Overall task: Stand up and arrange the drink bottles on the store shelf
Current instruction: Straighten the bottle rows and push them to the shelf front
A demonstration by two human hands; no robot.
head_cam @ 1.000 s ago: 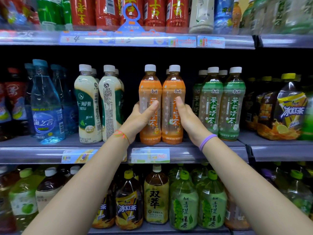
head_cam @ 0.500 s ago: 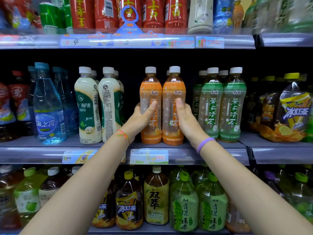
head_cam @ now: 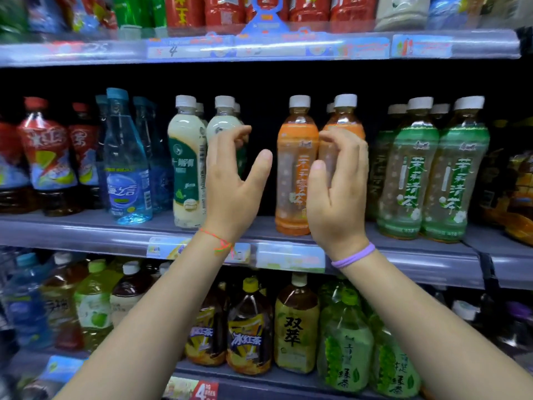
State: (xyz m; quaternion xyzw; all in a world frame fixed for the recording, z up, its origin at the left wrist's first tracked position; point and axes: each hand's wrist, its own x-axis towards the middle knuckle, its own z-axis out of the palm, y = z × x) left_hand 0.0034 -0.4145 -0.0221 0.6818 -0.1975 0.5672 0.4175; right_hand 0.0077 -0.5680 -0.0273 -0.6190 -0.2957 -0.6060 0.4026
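Two orange tea bottles stand upright side by side on the middle shelf [head_cam: 418, 256]. The left orange bottle [head_cam: 297, 174] is in full view. The right orange bottle [head_cam: 345, 116] is mostly hidden behind my right hand [head_cam: 337, 197]. That hand hovers in front of it with loosely curved fingers and grips nothing. My left hand [head_cam: 233, 192] floats left of the orange pair, in front of a cream milk-drink bottle [head_cam: 223, 122], its fingers relaxed and its thumb spread. Neither hand touches a bottle.
Another cream bottle [head_cam: 187, 168] and blue water bottles [head_cam: 127, 168] stand to the left, green tea bottles [head_cam: 412, 174] to the right. The top shelf [head_cam: 86, 53] holds red bottles. Large tea bottles [head_cam: 297, 324] fill the lower shelf. A dark gap lies between the cream and orange rows.
Both hands have let go of the two orange bottles and drawn back toward me. The left hand has shifted left, in front of the cream bottles. The view has moved closer.
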